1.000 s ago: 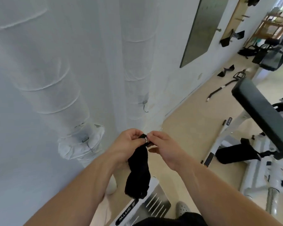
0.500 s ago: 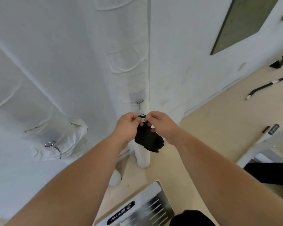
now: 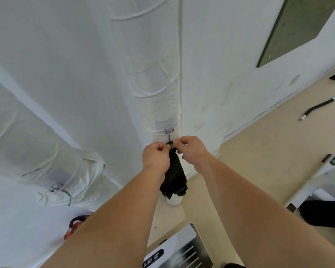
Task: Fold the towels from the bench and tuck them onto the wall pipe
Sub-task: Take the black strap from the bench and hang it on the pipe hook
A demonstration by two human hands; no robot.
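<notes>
A small black towel (image 3: 174, 176) hangs straight down from its top corner, which both hands pinch together. My left hand (image 3: 156, 157) and my right hand (image 3: 191, 150) meet at a small metal ring on that corner, right under a hook and clip (image 3: 169, 132) on the white wrapped wall pipe (image 3: 153, 84). The towel's lower end dangles in front of the pipe's foot, just above the floor.
A second wrapped pipe (image 3: 46, 151) with its own metal hook (image 3: 63, 191) runs at the left. A grey wall panel (image 3: 302, 26) is upper right. A black bar (image 3: 321, 107) lies on the beige floor, and white gym-machine frames (image 3: 321, 182) stand right and below.
Both hands have carried the towel up and forward to the pipe's hook. The towel, bunched half a second ago, now hangs long. My view has turned toward the wall.
</notes>
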